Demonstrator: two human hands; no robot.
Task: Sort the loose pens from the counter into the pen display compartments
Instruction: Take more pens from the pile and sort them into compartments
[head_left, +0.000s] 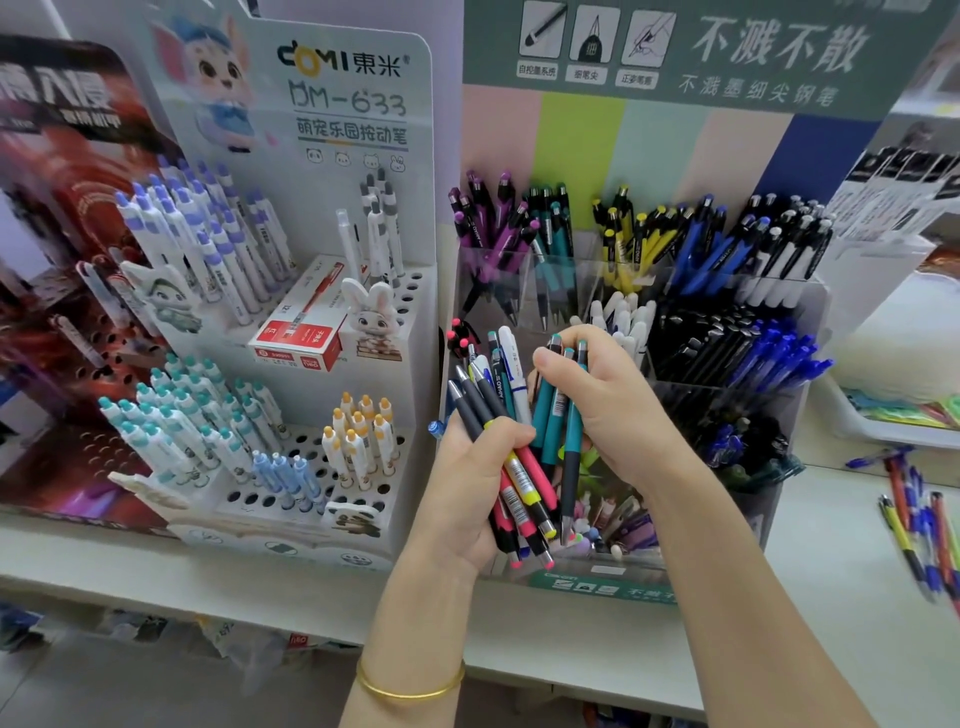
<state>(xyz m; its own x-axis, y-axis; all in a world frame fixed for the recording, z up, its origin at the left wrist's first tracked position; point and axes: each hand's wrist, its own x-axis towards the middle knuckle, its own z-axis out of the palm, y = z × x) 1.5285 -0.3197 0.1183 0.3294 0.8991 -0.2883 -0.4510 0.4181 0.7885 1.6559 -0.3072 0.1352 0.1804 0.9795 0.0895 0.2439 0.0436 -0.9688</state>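
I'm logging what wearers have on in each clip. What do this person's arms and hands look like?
The left hand and right hand are bare, with no gloves or rings visible. Both forearms are uncovered; no sleeves show. A thin, plain gold-coloured bangle circles the left wrist; the right wrist carries nothing.

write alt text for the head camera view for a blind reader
A person's left hand grips a mixed bundle of pens while the right hand holds a few teal pens in front of a clear display holding pens sorted by colour. More loose pens lie on the counter at right.
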